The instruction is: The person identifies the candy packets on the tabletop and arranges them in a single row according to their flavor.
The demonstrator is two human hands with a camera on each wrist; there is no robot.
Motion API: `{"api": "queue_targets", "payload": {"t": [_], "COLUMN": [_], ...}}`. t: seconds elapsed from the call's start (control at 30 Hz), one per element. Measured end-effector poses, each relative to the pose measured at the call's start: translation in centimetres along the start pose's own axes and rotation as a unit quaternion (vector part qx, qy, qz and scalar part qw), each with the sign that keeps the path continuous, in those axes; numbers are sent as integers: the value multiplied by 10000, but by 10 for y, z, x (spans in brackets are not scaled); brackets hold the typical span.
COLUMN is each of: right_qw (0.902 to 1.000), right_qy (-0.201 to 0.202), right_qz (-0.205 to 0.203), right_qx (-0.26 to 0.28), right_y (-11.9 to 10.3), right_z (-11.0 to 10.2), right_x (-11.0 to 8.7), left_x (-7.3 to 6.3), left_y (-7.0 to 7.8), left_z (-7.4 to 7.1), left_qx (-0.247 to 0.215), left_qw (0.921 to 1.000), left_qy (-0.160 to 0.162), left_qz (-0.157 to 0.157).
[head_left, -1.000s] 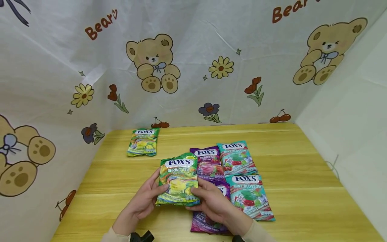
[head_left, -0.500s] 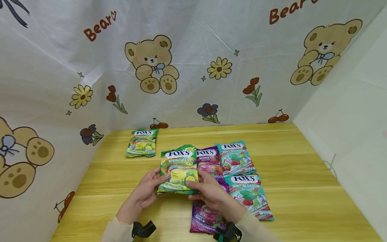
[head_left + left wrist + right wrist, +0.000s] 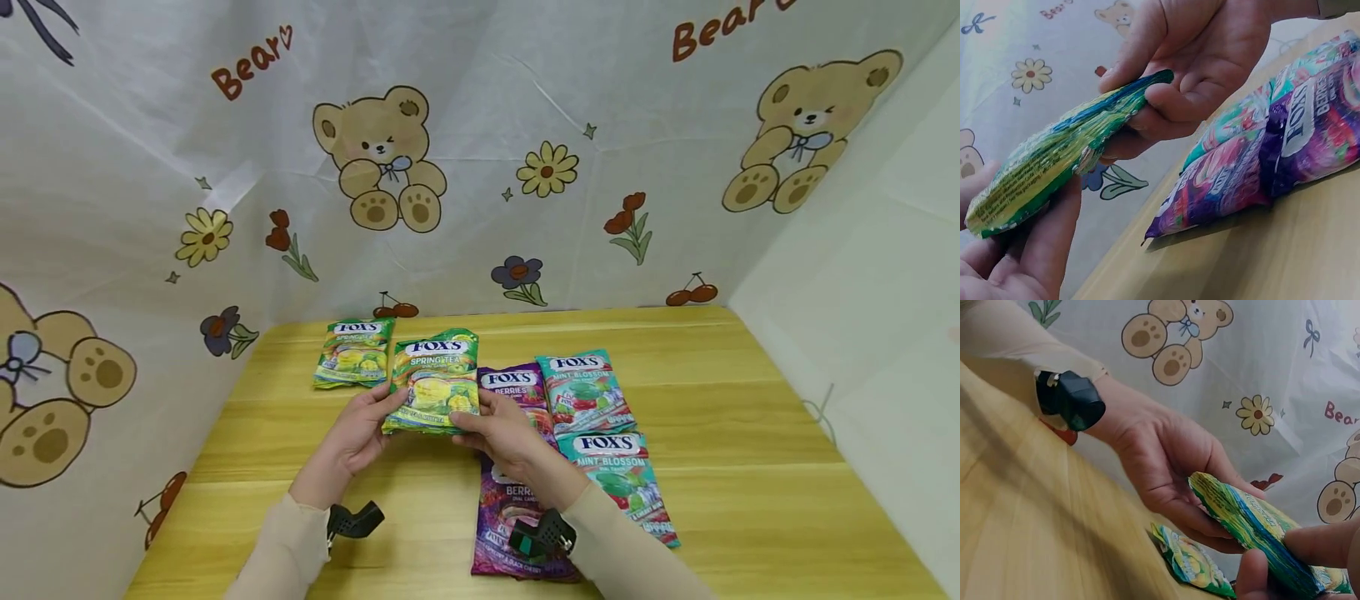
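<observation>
A green and yellow Spring Tea candy bag (image 3: 435,383) is held above the table between both hands, its printed face toward the head camera. My left hand (image 3: 363,429) grips its lower left edge, thumb on the front and fingers behind. At the lower right edge my right hand (image 3: 506,429) pinches it the same way. In the left wrist view the bag (image 3: 1054,156) shows edge-on, clear of the tabletop. A second Spring Tea bag (image 3: 354,354) lies on the table behind and left of it; the right wrist view shows that bag (image 3: 1194,559) below the left hand.
To the right lie two purple Berries bags (image 3: 517,521), partly covered by my right hand and forearm. Beside them are two teal Mint Blossom bags (image 3: 618,479). The wooden table (image 3: 750,467) meets a bear-print cloth (image 3: 480,108) at the back and a white wall at right.
Both hands have carried the held Spring Tea bag away from me and slightly left, closer to the bag on the table. More of the near Berries bag shows now. The other bags stay put.
</observation>
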State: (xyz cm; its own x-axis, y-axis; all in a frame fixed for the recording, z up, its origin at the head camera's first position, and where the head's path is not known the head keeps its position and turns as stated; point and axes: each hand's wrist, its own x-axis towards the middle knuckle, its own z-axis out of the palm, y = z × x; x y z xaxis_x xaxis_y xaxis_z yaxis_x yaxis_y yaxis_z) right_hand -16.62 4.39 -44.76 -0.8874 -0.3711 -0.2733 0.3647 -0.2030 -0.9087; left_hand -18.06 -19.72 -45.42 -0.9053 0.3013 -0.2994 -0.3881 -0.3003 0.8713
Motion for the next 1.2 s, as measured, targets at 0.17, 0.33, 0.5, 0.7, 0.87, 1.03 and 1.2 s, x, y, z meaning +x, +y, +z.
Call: {"api": "queue_targets", "payload": {"t": [0.17, 0.33, 0.5, 0.7, 0.87, 1.03, 1.2], "right_qw": [9989, 9980, 9976, 9939, 9918, 9868, 9851], "right_qy": [460, 598, 681, 1072, 1257, 1606, 1715], "right_qz": [-108, -144, -74, -96, -85, -191, -86], "right_qx": [-62, -108, 31, 248, 226, -71, -79], "right_y": [-2, -4, -6, -6, -6, -8, -9], "right_z": [2, 3, 6, 8, 13, 18, 18], "right_x": [14, 26, 38, 55, 69, 83, 95], "left_x": [12, 20, 30, 45, 56, 65, 73], "left_y": [10, 18, 22, 26, 31, 35, 36], "left_z": [-4, -9, -16, -27, -38, -49, -57], "left_qx": [139, 95, 193, 365, 517, 675, 968], "left_qw": [9999, 9999, 9995, 9974, 9954, 9946, 9911], "left_qy": [2, -32, 222, 625, 797, 783, 886], "left_qz": [72, 133, 129, -53, -109, -115, -208]}}
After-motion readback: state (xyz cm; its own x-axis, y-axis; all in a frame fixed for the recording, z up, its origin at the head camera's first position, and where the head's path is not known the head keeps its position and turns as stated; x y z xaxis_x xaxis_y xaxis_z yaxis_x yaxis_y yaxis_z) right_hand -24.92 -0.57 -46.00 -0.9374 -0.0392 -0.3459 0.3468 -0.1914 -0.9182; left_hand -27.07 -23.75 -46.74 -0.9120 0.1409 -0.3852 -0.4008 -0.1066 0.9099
